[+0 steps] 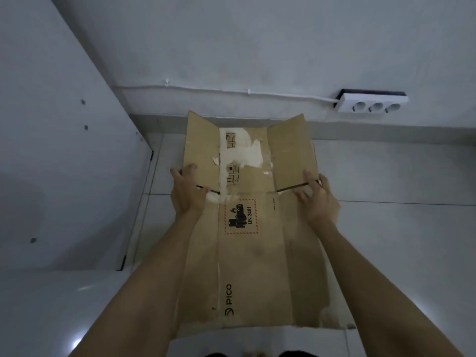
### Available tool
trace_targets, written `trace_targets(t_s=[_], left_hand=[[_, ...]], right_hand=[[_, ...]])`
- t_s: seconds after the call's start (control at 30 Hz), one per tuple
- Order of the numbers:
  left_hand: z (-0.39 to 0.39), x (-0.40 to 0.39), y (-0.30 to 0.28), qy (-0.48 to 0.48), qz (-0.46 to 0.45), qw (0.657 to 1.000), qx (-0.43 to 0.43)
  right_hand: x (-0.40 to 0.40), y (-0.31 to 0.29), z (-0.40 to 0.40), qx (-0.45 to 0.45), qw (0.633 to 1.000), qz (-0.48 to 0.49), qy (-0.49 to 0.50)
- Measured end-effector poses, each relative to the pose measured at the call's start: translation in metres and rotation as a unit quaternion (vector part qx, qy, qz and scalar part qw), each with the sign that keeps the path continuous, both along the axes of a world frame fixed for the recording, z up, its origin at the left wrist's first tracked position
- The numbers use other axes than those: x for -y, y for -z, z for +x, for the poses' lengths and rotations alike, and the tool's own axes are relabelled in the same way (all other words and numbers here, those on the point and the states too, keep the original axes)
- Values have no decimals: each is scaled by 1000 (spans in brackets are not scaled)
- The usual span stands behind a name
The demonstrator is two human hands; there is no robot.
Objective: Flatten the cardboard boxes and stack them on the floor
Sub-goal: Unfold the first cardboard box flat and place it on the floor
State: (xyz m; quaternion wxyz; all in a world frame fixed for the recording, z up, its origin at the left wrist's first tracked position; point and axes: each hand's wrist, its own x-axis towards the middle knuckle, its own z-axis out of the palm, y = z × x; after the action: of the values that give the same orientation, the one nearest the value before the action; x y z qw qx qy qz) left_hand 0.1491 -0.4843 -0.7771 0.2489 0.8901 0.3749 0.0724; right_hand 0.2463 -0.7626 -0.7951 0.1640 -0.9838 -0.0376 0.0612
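Flattened cardboard box [253,253], side flaps gripped by left hand [186,193] and right hand [318,199]; power strip [373,103] beyond right hand, white cabinet [64,150] beside left.

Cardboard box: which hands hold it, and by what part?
Both. The left hand grips the cardboard box's left edge, the right hand its right edge, each beside a flap slit.

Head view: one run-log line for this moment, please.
cardboard box: flattened, over floor | left hand: grips left flap edge | right hand: grips right flap edge | far flaps: tilted up
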Motion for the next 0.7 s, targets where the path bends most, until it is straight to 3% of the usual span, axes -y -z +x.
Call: trace_targets(t_s=[0.3,0.4,0.47,0.6,0.7], left_hand=[[30,-3,116,43,31,999,-1],[28,-8,134,49,68,993,-81],[18,-6,148,88,80,983,-139],[-4,21,176,221,54,949,-217],[-1,29,186,221,26,945,-238]], right_hand=[[-6,119,24,-20,1000,-12,4],[-6,139,10,-81,993,-76,30],[-7,155,-13,-101,985,-136,-25],[-19,174,-57,-98,980,-120,-124],[-25,180,-51,-83,981,-129,-116]])
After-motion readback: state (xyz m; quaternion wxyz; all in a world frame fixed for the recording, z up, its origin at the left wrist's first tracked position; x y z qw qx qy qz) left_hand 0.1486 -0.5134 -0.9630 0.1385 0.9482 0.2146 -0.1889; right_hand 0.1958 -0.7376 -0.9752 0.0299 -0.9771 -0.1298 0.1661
